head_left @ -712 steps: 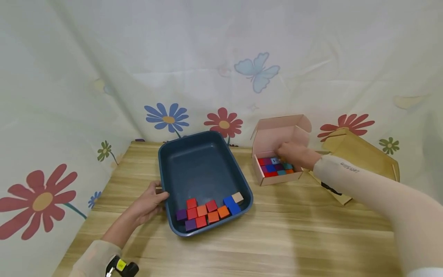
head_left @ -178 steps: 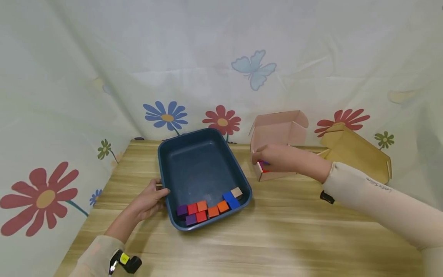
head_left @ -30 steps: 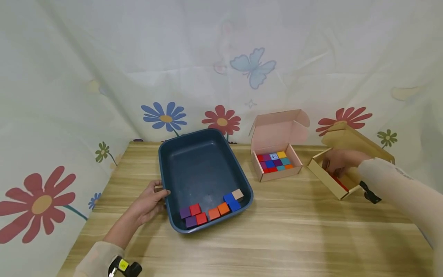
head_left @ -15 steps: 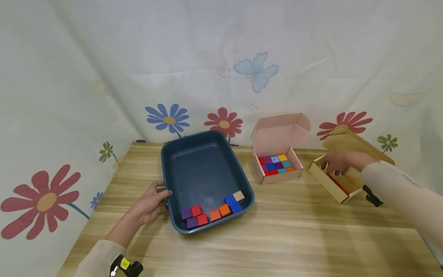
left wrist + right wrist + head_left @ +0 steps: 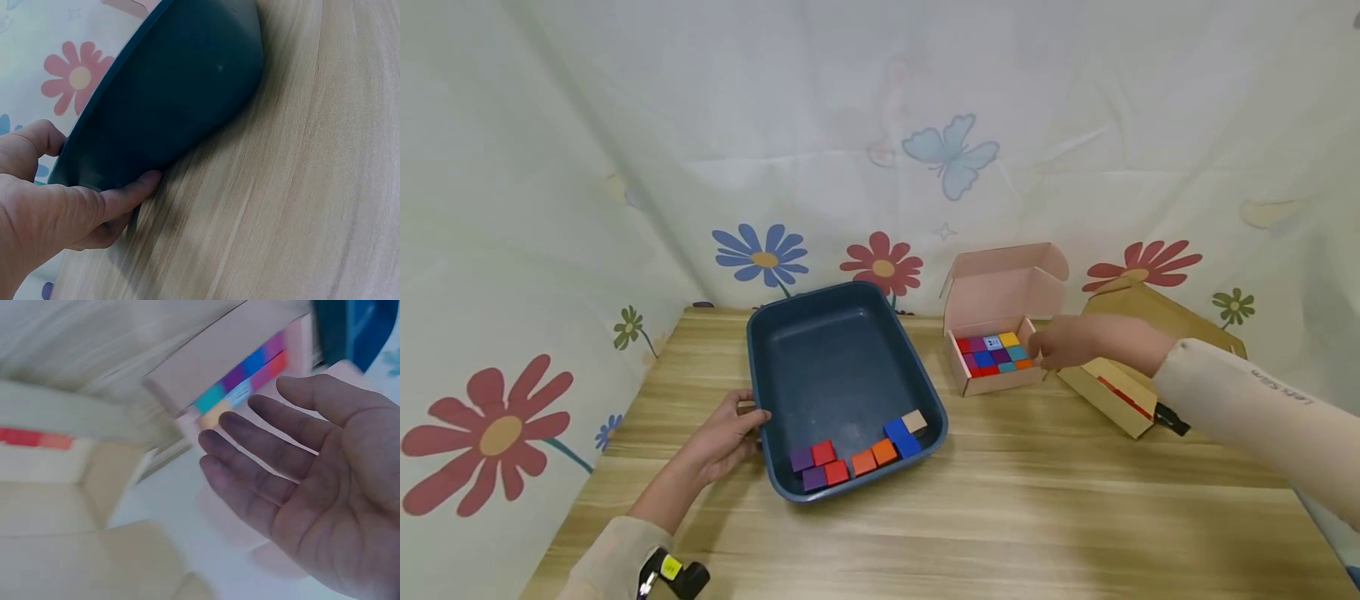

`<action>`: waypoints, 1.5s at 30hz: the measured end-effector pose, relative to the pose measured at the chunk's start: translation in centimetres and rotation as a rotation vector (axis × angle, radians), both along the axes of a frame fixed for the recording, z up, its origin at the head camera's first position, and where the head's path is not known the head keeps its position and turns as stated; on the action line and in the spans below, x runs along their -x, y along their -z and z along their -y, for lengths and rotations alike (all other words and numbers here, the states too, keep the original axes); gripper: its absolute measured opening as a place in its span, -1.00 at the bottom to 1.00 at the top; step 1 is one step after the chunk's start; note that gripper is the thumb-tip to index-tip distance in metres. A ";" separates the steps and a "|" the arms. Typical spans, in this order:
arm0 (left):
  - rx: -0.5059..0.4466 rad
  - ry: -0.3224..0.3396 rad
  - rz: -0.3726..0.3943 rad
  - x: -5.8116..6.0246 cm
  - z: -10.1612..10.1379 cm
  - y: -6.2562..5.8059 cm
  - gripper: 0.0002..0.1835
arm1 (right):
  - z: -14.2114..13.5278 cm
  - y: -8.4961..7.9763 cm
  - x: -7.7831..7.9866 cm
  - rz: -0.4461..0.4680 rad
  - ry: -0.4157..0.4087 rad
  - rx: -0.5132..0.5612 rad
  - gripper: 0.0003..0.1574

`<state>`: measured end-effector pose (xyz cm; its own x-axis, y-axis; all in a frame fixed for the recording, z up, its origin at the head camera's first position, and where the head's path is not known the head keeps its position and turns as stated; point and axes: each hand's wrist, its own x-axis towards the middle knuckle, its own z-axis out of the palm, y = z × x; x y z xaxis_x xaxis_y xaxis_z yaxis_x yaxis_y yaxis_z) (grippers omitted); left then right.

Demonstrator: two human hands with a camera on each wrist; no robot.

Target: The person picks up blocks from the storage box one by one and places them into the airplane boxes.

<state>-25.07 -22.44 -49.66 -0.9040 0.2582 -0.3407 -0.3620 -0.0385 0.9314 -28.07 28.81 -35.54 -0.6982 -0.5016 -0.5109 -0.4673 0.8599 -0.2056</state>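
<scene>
My left hand grips the left rim of the dark blue tray, with finger and thumb on either side of its wall in the left wrist view. Cubes lie along the tray's near end: purple cubes, red cubes, orange cubes, blue cubes and a plain wooden cube. My right hand holds nothing, its fingers loosely spread. It hovers between the pink box, packed with coloured cubes, and the tan box, where a red row shows along one side.
Both boxes stand with their lids raised, close to the patterned curtain behind the wooden table. The pink box sits between the tray and the tan box. My right forearm crosses over the tan box.
My right hand has come out of the tan box and moved left towards the pink box. Several red and orange cubes have left the tray since the oldest frame. My left hand stays put.
</scene>
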 end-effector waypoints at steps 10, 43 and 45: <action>0.002 0.008 -0.002 0.8 -0.2 -0.1 -0.33 | 7.5 -0.5 -1.5 -0.362 -0.311 0.201 -0.88; 0.039 0.045 -0.002 0.5 0.5 0.4 -0.36 | 30.5 9.4 -2.9 -0.081 -0.495 0.114 -0.82; 0.032 0.049 0.001 0.4 0.4 0.4 -0.35 | 30.7 9.6 -3.1 -0.067 -0.472 0.119 -0.84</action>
